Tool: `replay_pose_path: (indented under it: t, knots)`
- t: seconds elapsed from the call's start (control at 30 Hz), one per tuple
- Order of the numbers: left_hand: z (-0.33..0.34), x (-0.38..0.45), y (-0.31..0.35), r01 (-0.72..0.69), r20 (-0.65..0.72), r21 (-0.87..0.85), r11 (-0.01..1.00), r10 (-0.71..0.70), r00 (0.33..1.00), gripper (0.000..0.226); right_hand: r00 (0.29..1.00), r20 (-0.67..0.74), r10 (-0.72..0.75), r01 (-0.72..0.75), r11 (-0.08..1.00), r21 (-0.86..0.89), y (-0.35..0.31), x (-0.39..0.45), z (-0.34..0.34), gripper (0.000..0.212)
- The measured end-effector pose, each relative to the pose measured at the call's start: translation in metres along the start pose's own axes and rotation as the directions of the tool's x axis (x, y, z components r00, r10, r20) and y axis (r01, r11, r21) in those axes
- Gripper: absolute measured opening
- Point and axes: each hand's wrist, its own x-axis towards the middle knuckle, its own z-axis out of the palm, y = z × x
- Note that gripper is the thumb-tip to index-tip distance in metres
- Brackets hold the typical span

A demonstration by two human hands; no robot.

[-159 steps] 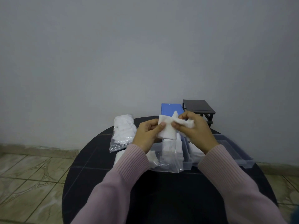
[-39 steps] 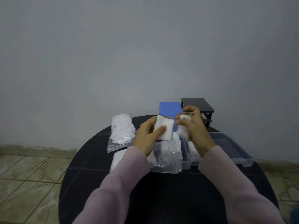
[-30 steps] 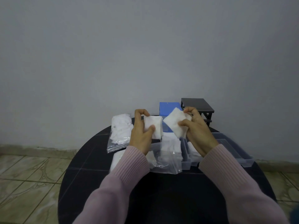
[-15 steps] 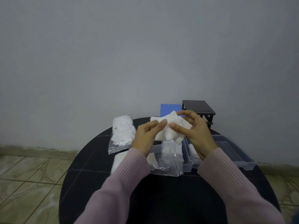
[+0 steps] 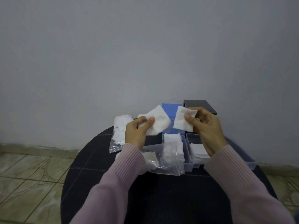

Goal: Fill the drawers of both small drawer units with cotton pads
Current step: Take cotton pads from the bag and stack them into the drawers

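Below the 2 raised hands, on the round black table (image 5: 100,160), an opened clear plastic bag (image 5: 163,162) holding a few white pads is seen lying flat. Just beyond it, under the right wrist, 2 clear drawers (image 5: 187,165) are set side by side, each stacked with white cotton pads (image 5: 173,146). Above these, 1 square pad (image 5: 159,122) is pinched between the thumb and curled fingers of the left hand (image 5: 137,130), and a second pad (image 5: 183,120) is pinched likewise by the right hand (image 5: 207,126); the 2 pads are held slightly apart. To the left of the left hand, a full bag of pads (image 5: 119,131) is seen. Behind the hands, a blue drawer unit (image 5: 171,107) and a dark drawer unit (image 5: 199,105) are placed against the wall.
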Motion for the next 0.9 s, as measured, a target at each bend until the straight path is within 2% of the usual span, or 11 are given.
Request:
replay_pose_path:
  t: [0.1, 0.2, 0.33, 0.43, 0.67, 0.77, 0.9]
  knots:
    - [0.000, 0.003, -0.005, -0.020, -0.001, 0.081, 0.996, 0.021, 1.000, 0.021, 0.999, 0.045, -0.006, 0.004, 0.998, 0.059, -0.006, -0.002, 0.000, 0.021]
    - [0.001, 0.003, -0.008, -0.080, 0.020, 0.158, 0.984, 0.078, 0.997, 0.028, 0.993, 0.119, -0.002, -0.001, 1.000, 0.019, -0.006, -0.005, 0.004, 0.022]
    - [0.006, -0.002, -0.006, -0.133, 0.112, 0.188, 0.973, 0.113, 0.987, 0.010, 0.989, 0.149, -0.017, 0.031, 0.996, -0.090, -0.003, -0.007, 0.010, 0.018]
    - [0.009, -0.006, -0.006, -0.164, 0.161, 0.217, 0.962, 0.131, 0.978, 0.008, 0.988, 0.144, -0.060, 0.082, 0.985, -0.149, 0.001, -0.007, 0.012, 0.016]
    - [0.011, -0.011, -0.003, -0.173, 0.208, 0.181, 0.968, 0.134, 0.969, 0.004, 0.993, 0.103, -0.051, 0.081, 0.947, -0.311, 0.014, -0.003, 0.011, 0.010]
    - [0.010, -0.010, -0.003, -0.190, 0.228, 0.175, 0.966, 0.148, 0.962, 0.005, 0.994, 0.103, -0.027, 0.057, 0.953, -0.297, 0.016, -0.002, 0.011, 0.014]
    - [0.011, -0.011, -0.001, -0.205, 0.265, 0.159, 0.966, 0.159, 0.951, 0.005, 0.992, 0.120, -0.044, 0.073, 0.965, -0.252, 0.012, -0.004, 0.011, 0.010]
